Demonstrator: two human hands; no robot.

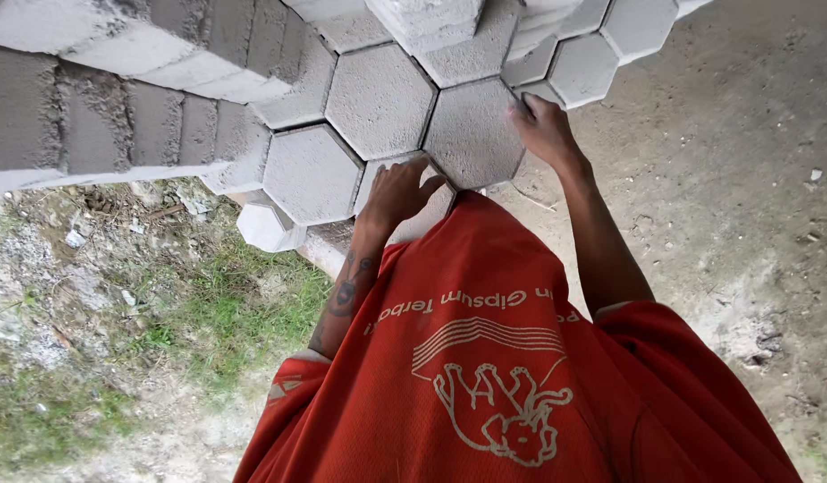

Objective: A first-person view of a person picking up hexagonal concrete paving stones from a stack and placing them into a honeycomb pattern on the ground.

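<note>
A grey hexagonal concrete paver (pixel 472 134) lies on top of a stack of like pavers in front of me. My right hand (pixel 543 130) grips its upper right edge, fingers curled over the rim. My left hand (pixel 396 192) holds its lower left corner and partly rests on the paver below (pixel 431 210). Both forearms reach out over my red shirt (pixel 485 358), which hides the lower part of the stack.
More hexagonal pavers (pixel 378 98) sit edge to edge around the held one. Grey rectangular concrete blocks (pixel 118 116) are stacked at the upper left. Grass and rubble (pixel 190 313) lie at the lower left. A bare concrete floor (pixel 726 179) spreads to the right.
</note>
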